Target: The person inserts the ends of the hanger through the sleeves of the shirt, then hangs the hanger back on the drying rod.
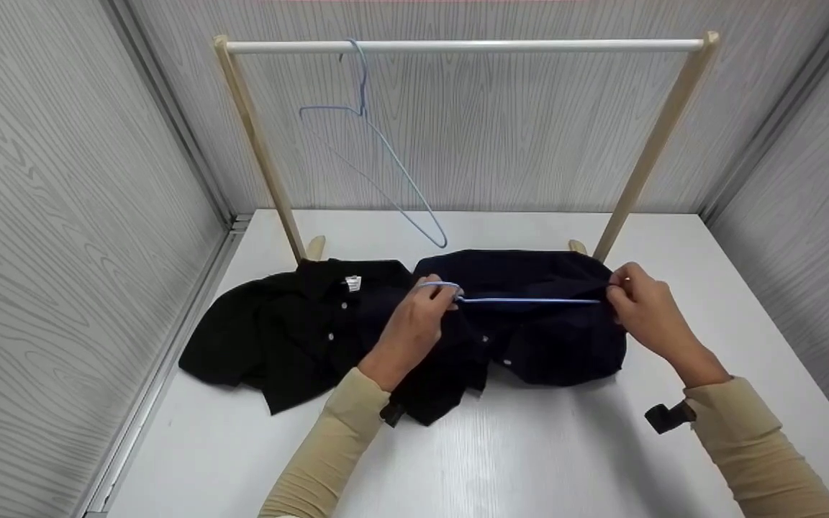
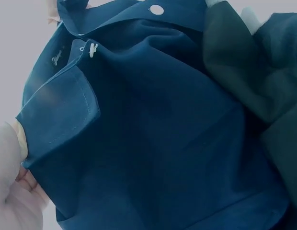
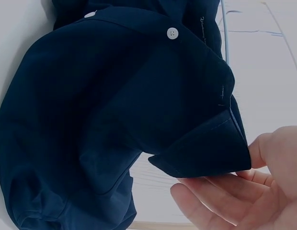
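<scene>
A dark navy shirt (image 1: 551, 338) with white buttons lies on the table, a blue wire hanger (image 1: 529, 300) stretched across its upper part. My left hand (image 1: 414, 320) grips the hanger near its hook, close to the middle of the clothes. At the left edge of the left wrist view, that hand lies against the shirt's collar. My right hand (image 1: 645, 306) pinches the shirt's right edge by the hanger's far end. In the right wrist view, the right thumb and fingers (image 3: 220, 191) hold a collar corner (image 3: 206, 148). Cloth hides part of the hanger.
A black garment (image 1: 256, 324) with a white label lies to the left, against the navy shirt. Behind stands a wooden rack with a white rail (image 1: 501, 46). Another blue hanger (image 1: 393, 158) hangs from it. Panel walls enclose the white table (image 1: 458, 467).
</scene>
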`<state>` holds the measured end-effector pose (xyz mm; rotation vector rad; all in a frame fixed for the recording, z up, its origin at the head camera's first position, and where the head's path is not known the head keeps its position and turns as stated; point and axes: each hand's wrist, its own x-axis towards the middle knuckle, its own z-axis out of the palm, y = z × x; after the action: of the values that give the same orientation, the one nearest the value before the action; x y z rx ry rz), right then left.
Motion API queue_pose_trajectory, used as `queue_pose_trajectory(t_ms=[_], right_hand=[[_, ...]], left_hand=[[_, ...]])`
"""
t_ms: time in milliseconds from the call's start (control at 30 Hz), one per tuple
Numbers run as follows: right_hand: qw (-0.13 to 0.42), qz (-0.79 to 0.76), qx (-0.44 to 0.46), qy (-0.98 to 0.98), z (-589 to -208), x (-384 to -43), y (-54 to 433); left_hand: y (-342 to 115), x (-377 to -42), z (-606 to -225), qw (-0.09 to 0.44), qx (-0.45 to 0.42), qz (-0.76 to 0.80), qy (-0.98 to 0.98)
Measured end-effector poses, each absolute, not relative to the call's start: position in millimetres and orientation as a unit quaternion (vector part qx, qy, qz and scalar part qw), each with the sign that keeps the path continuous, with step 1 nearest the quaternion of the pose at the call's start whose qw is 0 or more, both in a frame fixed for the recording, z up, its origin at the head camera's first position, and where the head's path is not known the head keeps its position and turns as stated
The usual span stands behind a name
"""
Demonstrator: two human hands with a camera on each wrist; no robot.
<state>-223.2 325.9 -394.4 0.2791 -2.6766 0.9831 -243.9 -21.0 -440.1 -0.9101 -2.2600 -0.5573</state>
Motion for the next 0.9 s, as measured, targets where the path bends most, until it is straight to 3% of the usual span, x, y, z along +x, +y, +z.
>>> queue_pose_trajectory(t_ms=[100,400,900], right_hand=[[0.136,0.339,0.094,-0.926,-393.5,-222.9,325.3],[0.207,0.303,0.107,-0.924,-383.9,-217.7,315.4],[0.149,0.387,0.100,-0.905,-383.3,-217.7,289.5]], left_hand=[[-20.7,-242.6,-439.2,0.318,-0.345,-0.201,-0.860],[-7.6,-240.8,-438.2,0.304,-0.329,-0.134,-0.884],[10.3,-239.8,-426.3,0.317,-0.339,-0.253,-0.849]])
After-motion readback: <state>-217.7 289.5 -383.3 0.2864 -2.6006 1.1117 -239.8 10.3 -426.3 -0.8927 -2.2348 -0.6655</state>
